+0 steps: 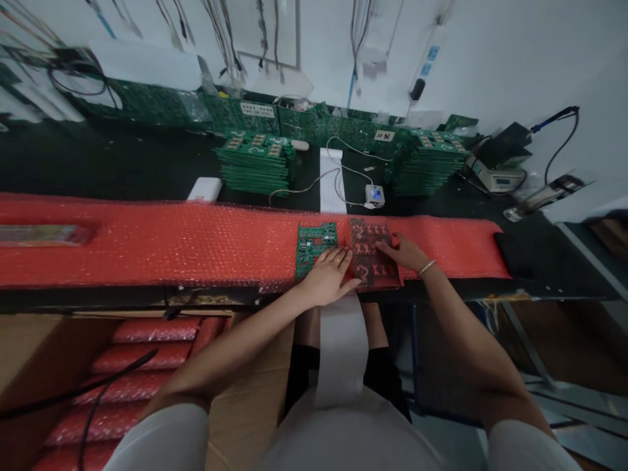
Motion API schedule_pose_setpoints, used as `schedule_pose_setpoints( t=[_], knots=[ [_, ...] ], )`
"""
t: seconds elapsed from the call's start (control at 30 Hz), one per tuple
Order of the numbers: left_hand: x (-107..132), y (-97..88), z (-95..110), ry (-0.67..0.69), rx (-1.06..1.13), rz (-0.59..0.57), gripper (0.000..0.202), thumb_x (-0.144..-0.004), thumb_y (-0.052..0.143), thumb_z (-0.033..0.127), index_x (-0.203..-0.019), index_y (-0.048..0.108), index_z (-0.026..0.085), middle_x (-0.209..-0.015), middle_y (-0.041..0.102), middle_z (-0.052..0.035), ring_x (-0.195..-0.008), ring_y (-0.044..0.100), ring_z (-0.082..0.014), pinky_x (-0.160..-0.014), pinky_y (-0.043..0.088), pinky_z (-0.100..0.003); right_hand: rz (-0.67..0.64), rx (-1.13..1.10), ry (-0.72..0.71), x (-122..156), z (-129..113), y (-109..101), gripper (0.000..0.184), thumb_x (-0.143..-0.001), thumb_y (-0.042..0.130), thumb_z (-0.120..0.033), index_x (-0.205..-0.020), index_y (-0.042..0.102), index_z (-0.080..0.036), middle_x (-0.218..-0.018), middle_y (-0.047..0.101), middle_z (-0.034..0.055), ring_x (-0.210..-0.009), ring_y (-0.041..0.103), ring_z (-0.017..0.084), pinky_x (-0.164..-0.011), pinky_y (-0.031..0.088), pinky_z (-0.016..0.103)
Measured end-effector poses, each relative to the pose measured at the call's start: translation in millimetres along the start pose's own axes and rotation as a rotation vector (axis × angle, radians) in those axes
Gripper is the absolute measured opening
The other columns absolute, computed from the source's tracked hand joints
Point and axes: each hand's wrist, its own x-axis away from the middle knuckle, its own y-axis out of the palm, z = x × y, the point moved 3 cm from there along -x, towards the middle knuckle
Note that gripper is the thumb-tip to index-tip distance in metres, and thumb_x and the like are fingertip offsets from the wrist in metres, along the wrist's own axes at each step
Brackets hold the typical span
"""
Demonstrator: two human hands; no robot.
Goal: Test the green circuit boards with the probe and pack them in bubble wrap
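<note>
Bright red bubble-wrap sheet (147, 239) runs across the middle of the frame, dotted all over with glinting little bubbles. Under my left hand (328, 278), a green printed circuit board (314, 247) speckled with pale markings. Under my right hand (403, 254), a board wrapped in red film (371, 258), dark maroon with lighter red squiggles. Silver bangle (426, 267) on my right wrist. Upper centre, stacks of green boards (255, 167) on the black bench (122, 163). Lower left, red bubble-wrapped bundles (147, 356) in a brown cardboard box (29, 353).
</note>
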Motion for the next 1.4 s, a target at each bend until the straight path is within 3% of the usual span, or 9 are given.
schedule_pose_setpoints(
  t=[0.2,0.37,0.5,0.77,0.93,1.03,1.13,1.3,1.4],
  knots=[
    [0.9,-6.0,-6.3,-0.032,-0.014,-0.019,0.068,-0.099,0.034,0.059,-0.140,0.050,0.007,-0.145,0.051,-0.0201,-0.138,0.043,-0.0332,-0.116,0.030,-0.047,-0.065,-0.338,-0.090,0.1,7.1,13.1,0.102,-0.086,0.063,-0.053,-0.159,0.005,-0.013,-0.115,0.071,0.0132,-0.099,0.070,0.025,-0.087,0.055,0.040],
    [21.5,-7.9,-32.4,-0.215,-0.040,-0.035,0.064,-0.097,0.038,0.059,-0.147,0.046,0.019,-0.163,0.025,-0.0142,-0.150,0.019,-0.0382,-0.120,0.021,-0.054,-0.028,-0.114,-0.316,1.7,-36.9,-3.5,0.098,-0.088,0.061,-0.045,-0.160,0.001,-0.019,-0.134,0.062,0.0133,-0.111,0.065,0.027,-0.095,0.051,0.043],
    [45.7,-7.5,-55.7,-0.399,-0.079,-0.040,0.068,-0.095,0.045,0.058,-0.153,0.038,0.023,-0.165,0.018,-0.0132,-0.150,0.017,-0.0416,-0.119,0.020,-0.055,-0.110,0.332,-0.290,8.2,-82.5,-15.5,0.080,-0.091,0.056,-0.046,-0.158,0.022,-0.020,-0.123,0.068,0.0152,-0.106,0.067,0.031,-0.093,0.049,0.041],
    [62.4,-10.0,-62.7,-0.397,-0.037,-0.009,0.069,-0.093,0.046,0.062,-0.151,0.042,0.025,-0.165,0.020,-0.0126,-0.149,0.019,-0.0435,-0.118,0.022,-0.055,-0.095,0.734,-0.321,26.2,-167.5,-1.3,0.055,-0.090,0.055,-0.043,-0.142,0.053,-0.024,-0.127,0.066,0.0151,-0.113,0.062,0.036,-0.092,0.049,0.048],
    [62.7,-10.1,-78.3,-0.400,0.134,0.105,0.061,-0.094,0.044,0.048,-0.149,0.041,0.021,-0.162,0.024,-0.0156,-0.143,0.035,-0.0404,-0.114,0.031,-0.055,-0.090,0.851,-0.341,27.4,-213.7,25.8,0.052,-0.091,0.053,-0.039,-0.134,0.060,-0.012,-0.124,0.066,0.0213,-0.116,0.061,0.039,-0.094,0.048,0.050],
    [64.0,-14.5,-105.2,-0.499,0.359,0.234,0.056,-0.093,0.037,0.029,-0.144,0.037,0.007,-0.147,0.044,-0.0222,-0.128,0.054,-0.0297,-0.108,0.043,-0.045,-0.091,0.855,-0.384,23.8,-235.4,40.6,0.063,-0.092,0.051,-0.041,-0.146,0.047,-0.010,-0.129,0.063,0.0222,-0.118,0.060,0.037,-0.095,0.049,0.049],
    [67.3,-24.2,-132.4,-0.566,0.514,0.294,0.041,-0.091,0.032,0.023,-0.124,0.050,0.009,-0.121,0.063,-0.0174,-0.114,0.062,-0.0243,-0.102,0.048,-0.040,-0.079,0.758,-0.439,22.3,-253.8,62.5,0.077,-0.089,0.056,-0.048,-0.153,0.034,-0.010,-0.131,0.061,0.0229,-0.118,0.061,0.035,-0.093,0.050,0.045],
    [92.9,-47.0,-145.0,-0.712,0.372,0.513,0.036,-0.094,0.030,0.027,-0.112,0.058,0.013,-0.113,0.066,-0.0166,-0.108,0.064,-0.0236,-0.099,0.049,-0.037,-0.064,0.462,-0.480,28.1,-246.2,90.0,0.066,-0.095,0.047,-0.043,-0.149,0.035,-0.008,-0.117,0.068,0.0213,-0.107,0.066,0.032,-0.088,0.051,0.041],
    [104.0,-43.5,-127.9,-0.758,0.319,0.366,0.047,-0.095,0.040,0.043,-0.123,0.054,0.009,-0.114,0.067,-0.0207,-0.107,0.066,-0.0287,-0.094,0.051,-0.039,0.150,0.232,-0.462,30.6,-203.2,78.3,0.058,-0.099,0.034,-0.049,-0.144,0.041,-0.013,-0.117,0.068,0.0186,-0.106,0.065,0.029,-0.089,0.050,0.040]
  ],
)
